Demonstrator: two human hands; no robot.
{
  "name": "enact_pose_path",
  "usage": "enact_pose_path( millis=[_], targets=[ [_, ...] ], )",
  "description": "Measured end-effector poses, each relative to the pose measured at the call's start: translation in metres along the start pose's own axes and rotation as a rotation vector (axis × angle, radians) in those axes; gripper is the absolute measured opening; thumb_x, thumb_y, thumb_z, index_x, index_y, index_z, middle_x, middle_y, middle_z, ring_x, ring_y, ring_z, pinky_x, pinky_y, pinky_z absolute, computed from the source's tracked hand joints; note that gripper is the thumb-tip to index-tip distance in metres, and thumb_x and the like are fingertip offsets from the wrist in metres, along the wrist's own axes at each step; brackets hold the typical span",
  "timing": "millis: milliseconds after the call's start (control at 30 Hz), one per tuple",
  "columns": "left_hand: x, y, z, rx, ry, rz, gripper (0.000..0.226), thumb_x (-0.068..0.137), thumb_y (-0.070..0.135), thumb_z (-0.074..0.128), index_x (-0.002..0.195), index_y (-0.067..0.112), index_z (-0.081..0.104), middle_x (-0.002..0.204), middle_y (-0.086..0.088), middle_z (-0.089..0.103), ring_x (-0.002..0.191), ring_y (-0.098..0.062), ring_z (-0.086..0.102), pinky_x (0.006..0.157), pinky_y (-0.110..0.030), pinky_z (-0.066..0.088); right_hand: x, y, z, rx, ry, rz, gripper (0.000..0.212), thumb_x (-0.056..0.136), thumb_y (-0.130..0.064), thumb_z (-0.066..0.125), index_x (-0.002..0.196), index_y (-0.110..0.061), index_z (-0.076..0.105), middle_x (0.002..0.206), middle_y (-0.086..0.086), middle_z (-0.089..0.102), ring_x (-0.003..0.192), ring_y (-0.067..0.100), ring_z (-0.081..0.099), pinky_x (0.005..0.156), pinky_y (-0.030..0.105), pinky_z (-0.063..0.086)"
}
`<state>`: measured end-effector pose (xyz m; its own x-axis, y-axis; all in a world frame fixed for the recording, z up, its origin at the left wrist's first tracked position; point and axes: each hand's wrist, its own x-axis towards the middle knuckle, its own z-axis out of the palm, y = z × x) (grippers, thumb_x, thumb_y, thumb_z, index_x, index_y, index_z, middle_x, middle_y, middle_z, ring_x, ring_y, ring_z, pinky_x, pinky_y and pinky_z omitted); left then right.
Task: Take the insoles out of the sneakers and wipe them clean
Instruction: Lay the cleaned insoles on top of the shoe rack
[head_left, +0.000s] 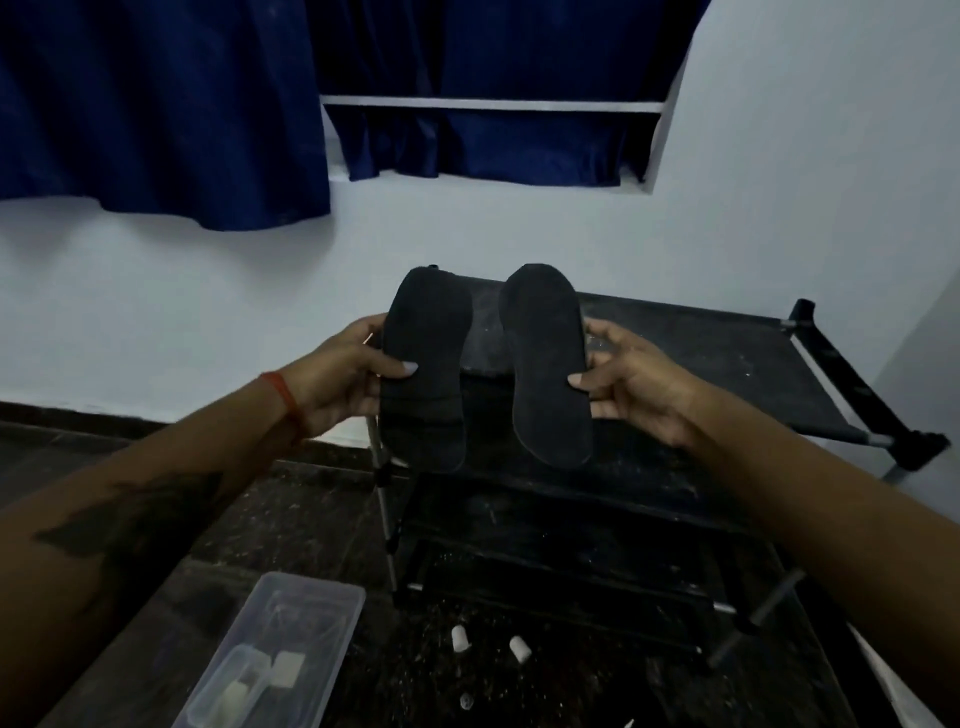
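Two black insoles out of the sneakers and held up side by side, toes pointing away, above the dark rack (727, 364). Left hand (337, 384) gripping the left insole (423, 364) at its outer edge, thumb across the face, fingers behind. Right hand (628, 384) gripping the right insole (545, 364) the same way, thumb on the face near the inner edge. Insoles apart, not touching each other. No sneakers anywhere in view. Removal step done, by the look of it. Wiping apparently still to come: no cloth in either grip, none plainly visible nearby. Clear plastic box (280, 649) on the floor at lower left with small pale items inside, too dim to identify; possibly cleaning supplies. Surfaces of both insoles too dark to judge clean or dirty.
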<state>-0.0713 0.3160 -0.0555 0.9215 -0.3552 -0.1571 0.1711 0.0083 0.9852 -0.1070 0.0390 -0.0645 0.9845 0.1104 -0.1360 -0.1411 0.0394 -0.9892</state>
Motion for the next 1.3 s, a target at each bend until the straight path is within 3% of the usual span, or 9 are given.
enact_pose_path(
  millis=[133, 300, 567, 733, 867, 933, 1000, 1100, 1300],
  targets=[
    [0.045, 0.015, 0.002, 0.035, -0.006, 0.002, 0.054, 0.086, -0.009, 0.053, 0.130, 0.022, 0.048, 0.120, -0.007, 0.061, 0.091, -0.020, 0.066, 0.061, -0.026, 0.060, 0.033, -0.010, -0.017, 0.020, 0.072, -0.001, 0.064, 0.081, 0.015, 0.048, 0.133, -0.023, 0.042, 0.103, 0.005, 0.067, 0.089, 0.020, 0.067, 0.063, 0.032, 0.057],
    [0.094, 0.020, 0.006, 0.117, -0.009, -0.012, 0.040, 0.087, -0.010, 0.053, 0.103, 0.027, 0.058, 0.099, 0.001, 0.065, 0.085, -0.016, 0.066, 0.062, -0.025, 0.060, 0.071, -0.014, -0.034, -0.020, 0.151, 0.022, 0.062, 0.083, 0.016, 0.046, 0.131, -0.022, 0.043, 0.093, 0.002, 0.066, 0.083, 0.015, 0.066, 0.053, 0.025, 0.055],
    [0.150, 0.010, 0.003, 0.215, 0.017, -0.086, 0.035, 0.085, -0.010, 0.055, 0.104, 0.019, 0.061, 0.088, 0.003, 0.069, 0.067, -0.010, 0.070, 0.056, -0.022, 0.059, 0.112, 0.003, -0.049, -0.082, 0.169, 0.091, 0.061, 0.082, 0.017, 0.045, 0.130, -0.019, 0.044, 0.094, 0.003, 0.063, 0.083, 0.017, 0.063, 0.054, 0.027, 0.055],
    [0.160, 0.005, 0.005, 0.251, 0.025, -0.123, 0.035, 0.085, -0.010, 0.057, 0.108, 0.016, 0.061, 0.092, 0.000, 0.067, 0.080, -0.015, 0.065, 0.056, -0.023, 0.059, 0.116, 0.010, -0.051, -0.124, 0.184, 0.107, 0.054, 0.081, 0.016, 0.047, 0.126, -0.013, 0.049, 0.108, 0.008, 0.062, 0.092, 0.021, 0.062, 0.062, 0.031, 0.057],
    [0.159, 0.004, 0.009, 0.338, 0.079, -0.135, 0.029, 0.080, -0.002, 0.066, 0.106, 0.012, 0.064, 0.095, -0.004, 0.069, 0.076, -0.015, 0.065, 0.047, -0.020, 0.052, 0.110, 0.006, -0.048, -0.241, 0.185, 0.122, 0.040, 0.081, 0.008, 0.056, 0.117, -0.009, 0.057, 0.104, 0.005, 0.066, 0.087, 0.015, 0.064, 0.056, 0.022, 0.054],
    [0.157, 0.006, 0.010, 0.427, 0.159, -0.079, 0.036, 0.077, 0.007, 0.073, 0.111, 0.011, 0.061, 0.105, -0.007, 0.065, 0.089, -0.020, 0.062, 0.053, -0.024, 0.054, 0.106, 0.002, -0.046, -0.316, 0.211, 0.103, 0.036, 0.080, 0.002, 0.061, 0.114, -0.010, 0.059, 0.108, 0.007, 0.067, 0.095, 0.019, 0.064, 0.068, 0.026, 0.055],
    [0.156, 0.010, 0.011, 0.534, 0.233, 0.005, 0.065, 0.074, 0.020, 0.079, 0.131, 0.012, 0.049, 0.123, -0.007, 0.057, 0.102, -0.023, 0.059, 0.071, -0.033, 0.056, 0.100, -0.002, -0.045, -0.373, 0.267, 0.075, 0.037, 0.079, -0.007, 0.066, 0.115, -0.013, 0.058, 0.112, 0.005, 0.066, 0.104, 0.022, 0.061, 0.080, 0.033, 0.052],
    [0.144, 0.015, 0.018, 0.680, 0.261, 0.143, 0.084, 0.071, 0.033, 0.080, 0.141, 0.015, 0.039, 0.143, -0.006, 0.045, 0.124, -0.024, 0.049, 0.100, -0.037, 0.045, 0.084, -0.008, -0.041, -0.403, 0.371, 0.018, 0.062, 0.078, -0.023, 0.070, 0.132, -0.019, 0.042, 0.122, -0.002, 0.055, 0.105, 0.019, 0.056, 0.091, 0.039, 0.049],
    [0.098, 0.019, 0.067, 0.612, 0.256, 0.336, 0.083, 0.072, 0.047, 0.074, 0.142, 0.026, 0.035, 0.148, -0.003, 0.038, 0.135, -0.021, 0.037, 0.110, -0.035, 0.035, 0.038, -0.010, -0.035, -0.264, 0.388, -0.140, 0.073, 0.077, -0.042, 0.068, 0.139, -0.023, 0.034, 0.139, -0.001, 0.043, 0.119, 0.016, 0.049, 0.096, 0.041, 0.047]
  ],
)
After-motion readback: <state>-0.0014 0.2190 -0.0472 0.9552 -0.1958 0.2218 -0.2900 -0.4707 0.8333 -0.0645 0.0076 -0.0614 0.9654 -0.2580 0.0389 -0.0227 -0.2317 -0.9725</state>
